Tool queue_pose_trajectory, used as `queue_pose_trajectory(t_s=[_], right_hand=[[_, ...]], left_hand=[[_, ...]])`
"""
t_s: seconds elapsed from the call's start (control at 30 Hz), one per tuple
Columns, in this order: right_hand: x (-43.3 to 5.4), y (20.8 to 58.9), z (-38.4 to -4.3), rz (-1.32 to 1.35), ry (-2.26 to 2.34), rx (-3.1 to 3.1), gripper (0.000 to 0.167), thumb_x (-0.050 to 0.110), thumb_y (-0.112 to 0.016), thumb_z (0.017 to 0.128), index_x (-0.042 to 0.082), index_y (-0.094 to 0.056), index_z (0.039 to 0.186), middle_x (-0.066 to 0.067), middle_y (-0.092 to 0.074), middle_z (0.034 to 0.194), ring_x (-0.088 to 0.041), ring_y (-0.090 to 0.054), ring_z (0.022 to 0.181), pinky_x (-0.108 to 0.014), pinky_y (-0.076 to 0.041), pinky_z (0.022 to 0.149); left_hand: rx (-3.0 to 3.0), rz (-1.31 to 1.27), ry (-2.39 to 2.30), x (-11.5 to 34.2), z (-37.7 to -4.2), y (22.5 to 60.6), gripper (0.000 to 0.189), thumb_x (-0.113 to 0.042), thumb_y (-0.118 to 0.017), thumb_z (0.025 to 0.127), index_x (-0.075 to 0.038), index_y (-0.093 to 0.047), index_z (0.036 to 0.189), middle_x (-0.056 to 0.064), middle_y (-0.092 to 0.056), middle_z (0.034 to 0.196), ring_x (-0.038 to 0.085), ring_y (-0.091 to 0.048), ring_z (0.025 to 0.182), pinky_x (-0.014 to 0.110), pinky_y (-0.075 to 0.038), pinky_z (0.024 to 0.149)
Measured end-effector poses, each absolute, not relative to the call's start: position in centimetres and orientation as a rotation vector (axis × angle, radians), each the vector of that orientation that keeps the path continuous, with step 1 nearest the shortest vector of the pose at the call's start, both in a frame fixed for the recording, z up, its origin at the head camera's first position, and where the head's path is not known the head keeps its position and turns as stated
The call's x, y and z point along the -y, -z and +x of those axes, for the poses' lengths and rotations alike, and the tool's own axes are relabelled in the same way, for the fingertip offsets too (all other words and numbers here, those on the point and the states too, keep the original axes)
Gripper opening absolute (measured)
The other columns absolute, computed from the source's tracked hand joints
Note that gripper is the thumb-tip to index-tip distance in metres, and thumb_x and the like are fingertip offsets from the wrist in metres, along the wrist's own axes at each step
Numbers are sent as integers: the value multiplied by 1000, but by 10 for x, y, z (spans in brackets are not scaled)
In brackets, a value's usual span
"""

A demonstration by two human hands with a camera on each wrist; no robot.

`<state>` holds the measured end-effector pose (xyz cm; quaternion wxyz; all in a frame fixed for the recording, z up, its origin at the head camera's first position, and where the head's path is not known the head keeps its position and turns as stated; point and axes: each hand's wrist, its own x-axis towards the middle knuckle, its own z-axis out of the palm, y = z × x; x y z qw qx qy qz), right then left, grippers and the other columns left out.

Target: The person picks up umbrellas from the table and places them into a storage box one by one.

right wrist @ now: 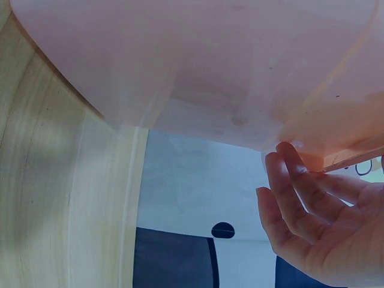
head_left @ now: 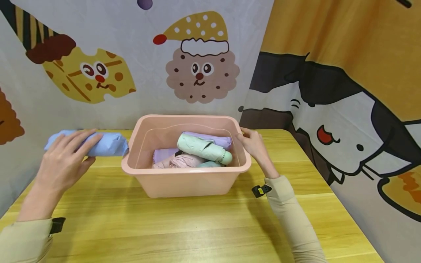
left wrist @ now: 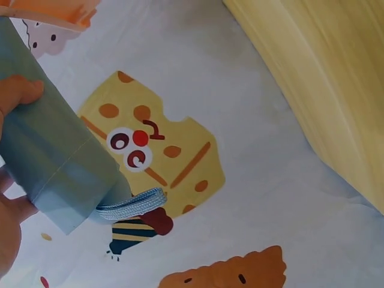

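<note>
My left hand (head_left: 65, 159) grips a folded blue umbrella (head_left: 110, 144), held up off the table at the left end of a pink plastic tub (head_left: 187, 184). The umbrella lies nearly level, its right end close to the tub's rim. A woven wrist strap (left wrist: 135, 205) hangs from its other end in the left wrist view. At the tub's right end, my right hand (head_left: 255, 148) holds the rim, with fingers (right wrist: 294, 198) beneath its lip. Inside lie folded umbrellas: a mint green one (head_left: 198, 146) on top, a purple one (head_left: 221, 140) behind, a pink one (head_left: 185, 160) in front.
The tub stands on a wood-grain table (head_left: 197, 226), near its back edge. A light purple bundle (head_left: 164, 155) and a partly hidden teal one (head_left: 210, 164) also lie in the tub. A cartoon-printed cloth (head_left: 141, 73) hangs behind.
</note>
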<state>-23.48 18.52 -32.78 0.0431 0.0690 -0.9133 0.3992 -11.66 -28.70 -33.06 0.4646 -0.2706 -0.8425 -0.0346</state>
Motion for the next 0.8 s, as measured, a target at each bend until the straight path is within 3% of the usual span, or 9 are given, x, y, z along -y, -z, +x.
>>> queue_pose_trajectory(t_s=[0.1, 0.23, 0.33, 0.8], right_hand=[[-185, 328, -235, 212, -1216, 2791, 51, 31, -50, 94, 5, -49, 138, -22, -67, 102, -27, -65, 80, -23, -51, 59], [-185, 328, -235, 210, -1217, 2792, 52, 31, -50, 94, 5, -49, 138, -22, -67, 103, -28, -66, 81, -24, -52, 60], [-186, 328, -236, 206, -1218, 2796, 52, 31, -50, 94, 4, -49, 138, -23, -67, 104, -28, -66, 83, -24, -53, 61], [-185, 328, -236, 196, -1236, 2800, 53, 30, -50, 95, 3, -47, 140, -24, -66, 114, -33, -68, 93, -33, -58, 71]], left_hand=[[2057, -703, 98, 284, -120, 328, 43, -35, -43, 100, -5, -60, 124, 23, -63, 118, 45, -56, 103, 65, -45, 88], [2008, -760, 101, 276, -128, 324, 37, -28, -45, 101, -4, -60, 124, 24, -63, 118, 47, -57, 102, 65, -44, 85], [1981, -783, 78, 269, -134, 320, 46, -34, -31, 103, -4, -61, 122, 24, -64, 115, 46, -59, 99, 64, -45, 82], [2005, -914, -11, 237, -153, 300, 47, -35, -25, 103, -12, -56, 129, 16, -64, 118, 37, -60, 105, 59, -48, 79]])
